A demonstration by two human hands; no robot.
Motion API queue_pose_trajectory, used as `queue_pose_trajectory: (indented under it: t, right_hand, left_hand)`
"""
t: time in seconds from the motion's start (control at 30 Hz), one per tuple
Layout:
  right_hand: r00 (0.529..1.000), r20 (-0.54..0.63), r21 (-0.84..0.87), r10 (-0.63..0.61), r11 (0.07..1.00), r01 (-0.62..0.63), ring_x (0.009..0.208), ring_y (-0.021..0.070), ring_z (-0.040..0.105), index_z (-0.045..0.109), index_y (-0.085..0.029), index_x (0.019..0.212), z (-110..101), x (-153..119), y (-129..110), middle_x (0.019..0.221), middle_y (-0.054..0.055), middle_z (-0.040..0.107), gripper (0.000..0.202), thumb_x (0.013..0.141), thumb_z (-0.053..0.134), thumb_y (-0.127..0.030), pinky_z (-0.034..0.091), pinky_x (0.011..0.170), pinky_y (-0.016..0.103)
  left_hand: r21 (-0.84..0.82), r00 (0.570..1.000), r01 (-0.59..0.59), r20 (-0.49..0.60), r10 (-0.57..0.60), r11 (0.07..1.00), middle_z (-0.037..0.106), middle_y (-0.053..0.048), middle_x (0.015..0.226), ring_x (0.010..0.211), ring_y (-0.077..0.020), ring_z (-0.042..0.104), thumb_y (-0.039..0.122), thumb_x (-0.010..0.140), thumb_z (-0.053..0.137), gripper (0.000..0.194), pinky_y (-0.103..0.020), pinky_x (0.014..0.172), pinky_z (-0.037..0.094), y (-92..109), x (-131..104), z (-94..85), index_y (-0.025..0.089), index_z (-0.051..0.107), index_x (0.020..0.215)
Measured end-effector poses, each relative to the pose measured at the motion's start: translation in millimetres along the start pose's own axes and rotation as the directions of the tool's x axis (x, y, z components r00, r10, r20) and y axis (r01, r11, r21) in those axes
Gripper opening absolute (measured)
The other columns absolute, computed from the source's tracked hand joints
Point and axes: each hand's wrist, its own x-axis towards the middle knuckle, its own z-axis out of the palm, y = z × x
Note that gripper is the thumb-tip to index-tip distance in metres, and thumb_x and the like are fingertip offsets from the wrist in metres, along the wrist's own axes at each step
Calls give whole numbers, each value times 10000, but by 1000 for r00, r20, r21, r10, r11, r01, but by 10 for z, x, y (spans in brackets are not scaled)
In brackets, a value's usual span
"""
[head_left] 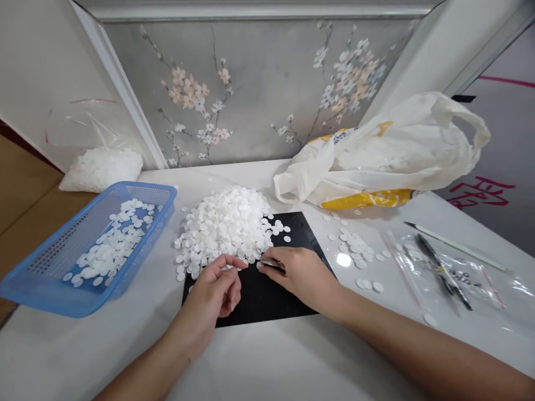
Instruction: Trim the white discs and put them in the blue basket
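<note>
A large heap of small white plastic discs (pixel 228 223) lies on the table and over the left part of a black mat (pixel 254 298). My left hand (pixel 217 287) is at the heap's near edge, index finger stretched toward the discs and the other fingers loosely curled; nothing shows in it. To its right, above the mat, my right hand (pixel 298 273) pinches between thumb and fingers. A white disc (pixel 261 265) shows at its fingertips; whether more are behind the fingers is hidden.
On the left stands a blue basket (pixel 79 223) with discs inside, and behind it a clear bag of white pieces (pixel 102 169). A white plastic bag (pixel 376 161) lies back right. Loose discs (pixel 355 245), a black pen (pixel 443 270), a white stick (pixel 455 245) and clear zip bags (pixel 472 278) are on the right.
</note>
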Motion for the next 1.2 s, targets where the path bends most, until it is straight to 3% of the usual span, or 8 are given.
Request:
queue_pose_trajectory:
  t: [0.13, 0.27, 0.5, 0.63, 0.93, 1.07, 1.13, 1.2]
  right_hand:
    - [999, -2, 86, 46, 995, -45, 532, 100, 455, 574, -179, 692, -15, -12, -28, 588, -23, 526, 163, 837, 518, -229, 306, 524, 228]
    - [989, 15, 301, 147, 943, -144, 497, 92, 356, 626, -183, 763, -100, -24, -39, 543, -39, 436, 209, 855, 512, -333, 282, 490, 225]
    - [976, 116, 541, 183, 813, -217, 586, 101, 432, 652, -145, 767, -162, -56, -51, 649, -2, 539, 273, 821, 564, -398, 330, 529, 221]
    - [989, 130, 500, 71, 856, -128, 540, 91, 426, 699, -182, 813, -138, -101, -74, 663, -4, 609, 238, 824, 584, -389, 309, 498, 223]
    - [996, 20, 270, 88, 959, -90, 599, 126, 560, 703, -189, 848, -117, 0, 55, 717, 20, 660, 222, 863, 528, -325, 388, 546, 228]
    - [999, -6, 161, 45, 986, -43, 719, 146, 626, 701, -216, 880, -98, 18, 55, 825, 17, 694, 185, 881, 527, -281, 436, 649, 245]
    - [1000, 15, 131, 23, 991, -25, 752, 147, 635, 698, -230, 904, -84, 17, 50, 858, 3, 698, 151, 869, 561, -284, 443, 669, 247]
    - [999, 36, 114, 15, 993, -19, 776, 151, 640, 692, -237, 930, -63, 14, 50, 881, -4, 699, 136, 857, 581, -267, 445, 676, 246]
  left_hand:
    - [101, 996, -21, 88, 12, 995, 620, -20, 815, 574, -70, 398, 355, 854, 501, 284, -182, 513, 268, -31, 20, -16, 197, 527, 1089]
    - [125, 996, -37, 86, 27, 991, 603, -11, 741, 546, -73, 381, 374, 864, 491, 323, -187, 506, 261, -40, 24, -32, 182, 535, 1120]
    - [-17, 992, 48, 117, -46, 999, 641, -66, 769, 556, -76, 397, 477, 845, 519, 378, -192, 477, 214, -31, -27, 21, 142, 600, 1001]
    - [-77, 974, 104, 209, -86, 992, 674, -111, 821, 514, -52, 362, 441, 818, 586, 333, -202, 451, 145, -47, -38, 58, 116, 577, 891]
    - [99, 991, -9, 134, -4, 995, 662, -54, 827, 542, -65, 392, 372, 848, 530, 216, -186, 502, 267, -56, 37, 3, 165, 546, 906]
    - [170, 994, -77, 93, 62, 982, 448, 49, 577, 474, -75, 267, 389, 881, 447, 213, -202, 451, 172, -65, 47, -46, 197, 515, 944]
    - [180, 996, -75, 67, 64, 981, 313, 70, 540, 467, -82, 198, 408, 890, 419, 224, -212, 452, 143, -50, 42, -62, 205, 503, 934]
    - [251, 995, -92, 51, 82, 963, 297, 65, 568, 482, -86, 194, 431, 882, 433, 239, -217, 463, 149, -26, 32, -64, 210, 512, 925]
